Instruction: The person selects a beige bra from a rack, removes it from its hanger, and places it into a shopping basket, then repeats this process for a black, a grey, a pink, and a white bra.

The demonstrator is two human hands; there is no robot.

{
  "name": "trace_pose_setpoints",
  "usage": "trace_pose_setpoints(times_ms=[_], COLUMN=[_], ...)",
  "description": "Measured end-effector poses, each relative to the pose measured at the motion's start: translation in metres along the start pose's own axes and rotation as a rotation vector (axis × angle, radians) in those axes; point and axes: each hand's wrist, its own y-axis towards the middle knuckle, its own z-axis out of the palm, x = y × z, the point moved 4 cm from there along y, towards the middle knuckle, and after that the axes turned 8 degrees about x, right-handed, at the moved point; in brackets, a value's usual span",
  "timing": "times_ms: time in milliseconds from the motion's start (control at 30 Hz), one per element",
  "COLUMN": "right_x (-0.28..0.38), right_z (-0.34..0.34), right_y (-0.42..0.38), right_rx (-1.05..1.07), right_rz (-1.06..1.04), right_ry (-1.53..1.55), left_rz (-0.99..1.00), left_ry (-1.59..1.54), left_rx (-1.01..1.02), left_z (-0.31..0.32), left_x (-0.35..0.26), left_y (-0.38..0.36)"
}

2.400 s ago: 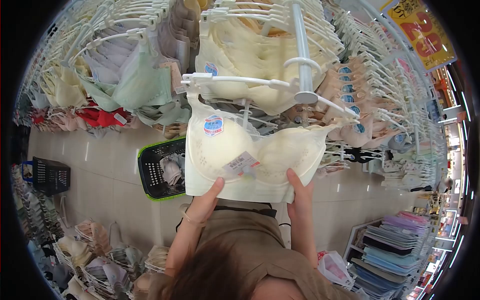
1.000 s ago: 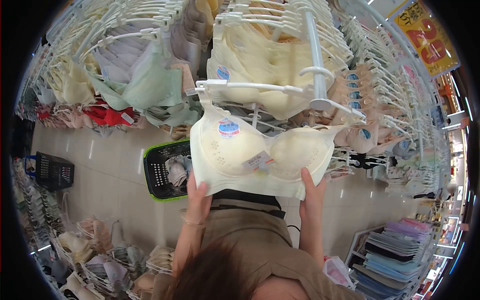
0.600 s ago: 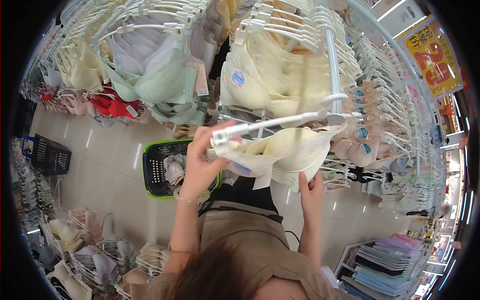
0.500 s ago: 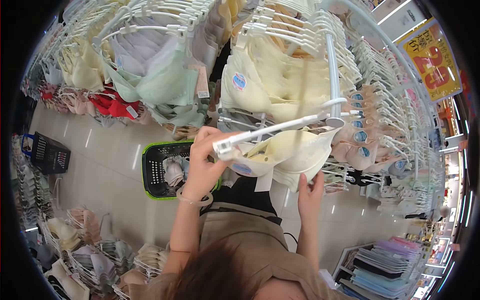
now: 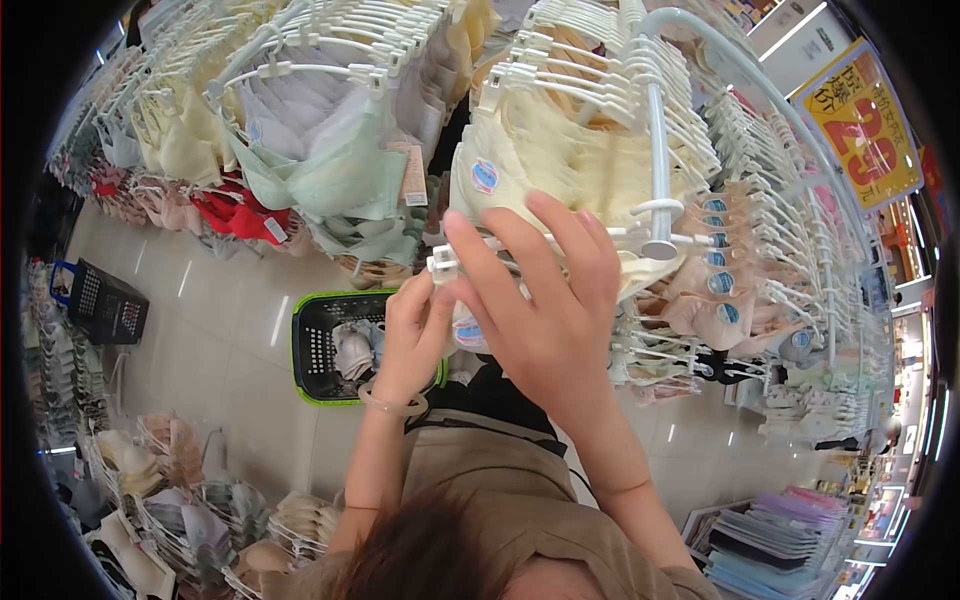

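Observation:
My left hand (image 5: 410,325), with a bangle (image 5: 393,402) at its wrist, pinches the near end of a pale yellow bra (image 5: 640,277) just below the clip of its white hanger (image 5: 441,263). The hanger's hook is round the end of the metal rail (image 5: 656,165). My right hand (image 5: 550,300) is raised in front of the bra with its fingers spread, covering most of the cups. A round pink-and-blue sticker (image 5: 468,332) shows on the cup between my hands. Behind hang more pale yellow bras (image 5: 550,150).
A black basket with a green rim (image 5: 299,350) stands on the floor, with some garments inside. Mint and lilac bras (image 5: 340,180) hang at the left, beige ones (image 5: 705,305) at the right. A yellow price sign (image 5: 860,125) is at upper right, folded garments (image 5: 770,545) at lower right.
My right hand has left the bra's lower edge and risen up and left, in front of the cups, fingers now spread. My left hand has shifted slightly down and stays at the clip end.

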Motion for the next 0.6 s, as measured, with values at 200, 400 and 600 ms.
trace_pose_setpoints(times_ms=[200,400,600], right_x=[-0.015,-0.014,-0.012], right_z=[0.02,0.022,0.022], right_y=[0.014,0.015,0.014], right_rx=[0.046,0.021,0.016], right_rz=[0.012,0.045,0.102], right_ry=[0.293,0.338,0.409], left_rz=[-0.047,0.035,-0.002], left_ry=[-0.145,-0.009,-0.056], left_rx=[-0.086,-0.119,-0.09], left_z=[0.003,0.007,0.017], left_x=[-0.028,-0.014,0.005], left_y=[-0.002,0.002,-0.004])
